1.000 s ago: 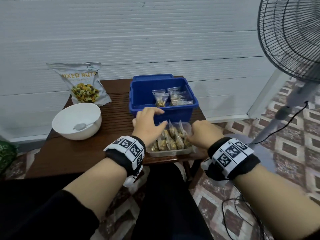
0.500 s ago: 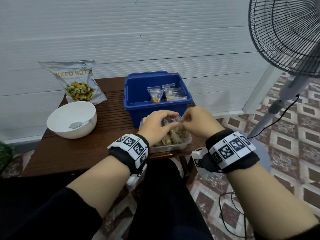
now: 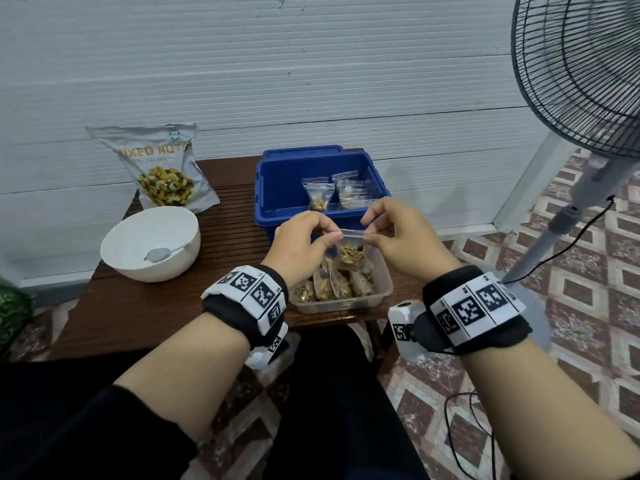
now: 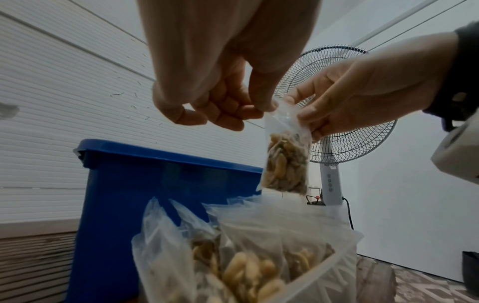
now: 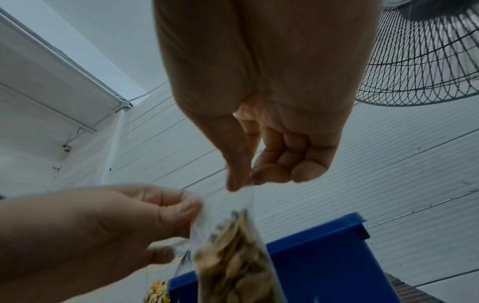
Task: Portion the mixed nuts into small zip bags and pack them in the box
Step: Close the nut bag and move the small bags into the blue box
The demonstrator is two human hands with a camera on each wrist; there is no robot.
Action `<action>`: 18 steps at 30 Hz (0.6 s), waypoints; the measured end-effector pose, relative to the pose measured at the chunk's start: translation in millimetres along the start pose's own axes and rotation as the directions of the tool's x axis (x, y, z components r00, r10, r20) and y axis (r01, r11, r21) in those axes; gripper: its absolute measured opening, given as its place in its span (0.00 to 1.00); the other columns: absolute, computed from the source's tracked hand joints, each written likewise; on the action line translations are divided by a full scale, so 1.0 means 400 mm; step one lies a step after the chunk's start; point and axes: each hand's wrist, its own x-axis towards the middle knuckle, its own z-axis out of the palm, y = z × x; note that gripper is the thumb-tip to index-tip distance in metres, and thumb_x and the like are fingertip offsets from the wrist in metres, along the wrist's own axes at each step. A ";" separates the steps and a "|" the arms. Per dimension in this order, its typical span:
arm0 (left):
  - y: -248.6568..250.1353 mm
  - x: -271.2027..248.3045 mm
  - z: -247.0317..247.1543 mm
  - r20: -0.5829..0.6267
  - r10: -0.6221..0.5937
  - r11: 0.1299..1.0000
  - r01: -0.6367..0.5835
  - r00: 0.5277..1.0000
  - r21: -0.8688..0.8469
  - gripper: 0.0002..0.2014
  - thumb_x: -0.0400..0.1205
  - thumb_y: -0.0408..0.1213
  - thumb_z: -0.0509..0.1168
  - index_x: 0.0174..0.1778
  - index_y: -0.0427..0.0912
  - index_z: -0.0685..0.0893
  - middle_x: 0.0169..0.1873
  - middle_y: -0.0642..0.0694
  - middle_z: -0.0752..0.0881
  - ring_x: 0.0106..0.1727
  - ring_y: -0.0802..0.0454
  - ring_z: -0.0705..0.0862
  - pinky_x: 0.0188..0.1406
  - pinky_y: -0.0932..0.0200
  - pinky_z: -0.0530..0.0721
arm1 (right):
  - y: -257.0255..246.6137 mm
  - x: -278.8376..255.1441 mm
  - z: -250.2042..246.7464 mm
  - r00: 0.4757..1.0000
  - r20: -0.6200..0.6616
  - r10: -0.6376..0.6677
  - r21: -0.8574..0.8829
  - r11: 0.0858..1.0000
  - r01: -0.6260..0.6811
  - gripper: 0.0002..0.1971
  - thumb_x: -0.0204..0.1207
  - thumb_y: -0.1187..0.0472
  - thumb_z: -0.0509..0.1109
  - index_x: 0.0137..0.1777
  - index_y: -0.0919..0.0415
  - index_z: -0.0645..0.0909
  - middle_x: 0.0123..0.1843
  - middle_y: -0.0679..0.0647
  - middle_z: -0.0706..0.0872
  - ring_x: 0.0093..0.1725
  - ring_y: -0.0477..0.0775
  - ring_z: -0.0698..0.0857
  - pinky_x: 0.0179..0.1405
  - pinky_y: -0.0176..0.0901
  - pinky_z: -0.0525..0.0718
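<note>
A small clear zip bag of nuts [image 3: 350, 252] [image 4: 285, 162] [image 5: 233, 264] hangs in the air above a clear plastic tray [image 3: 379, 299]. My left hand [image 3: 304, 244] [image 4: 261, 106] pinches the bag's top left corner. My right hand [image 3: 391, 233] [image 5: 241, 182] pinches its top right corner. The tray holds several more filled bags [image 3: 329, 285] [image 4: 241, 264]. Behind it stands the blue box [image 3: 266, 188] [image 4: 145, 180] [image 5: 324, 262], with several bags [image 3: 332, 194] inside.
A mixed nuts pouch [image 3: 159, 168] leans on the wall at the back left of the brown table [image 3: 138, 306]. A white bowl [image 3: 150, 242] with a spoon [image 3: 159, 253] sits before it. A standing fan [image 3: 581, 98] is at the right, its cable on the floor.
Both hands reached into the tray, met over it and lifted one filled bag up. They now hold it stretched between them by its top corners.
</note>
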 end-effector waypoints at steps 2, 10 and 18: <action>0.003 0.002 -0.004 0.004 0.007 1.000 -0.007 1.000 -0.010 0.06 0.81 0.37 0.69 0.40 0.51 0.82 0.41 0.58 0.83 0.46 0.62 0.79 0.47 0.71 0.72 | 0.003 0.001 0.010 0.999 -0.034 -0.009 -0.014 1.000 0.008 0.11 0.77 0.69 0.69 0.46 0.51 0.75 0.35 0.45 0.81 0.36 0.39 0.79 0.35 0.24 0.74; 0.017 0.001 -0.019 0.026 0.010 0.996 -0.008 1.000 -0.084 0.02 0.82 0.38 0.68 0.45 0.50 0.85 0.42 0.60 0.86 0.47 0.69 0.81 0.46 0.81 0.73 | -0.001 0.015 0.015 0.996 -0.008 -0.092 -0.057 0.994 0.091 0.08 0.73 0.55 0.76 0.37 0.47 0.80 0.32 0.42 0.81 0.31 0.34 0.78 0.31 0.23 0.72; 0.018 0.000 -0.021 0.052 0.006 0.999 -0.004 0.999 -0.039 0.03 0.82 0.39 0.68 0.43 0.52 0.84 0.41 0.62 0.84 0.46 0.70 0.80 0.45 0.83 0.71 | 0.002 0.022 0.014 0.985 0.083 -0.154 -0.176 0.970 0.167 0.08 0.78 0.67 0.68 0.42 0.52 0.81 0.37 0.40 0.81 0.39 0.35 0.78 0.36 0.20 0.71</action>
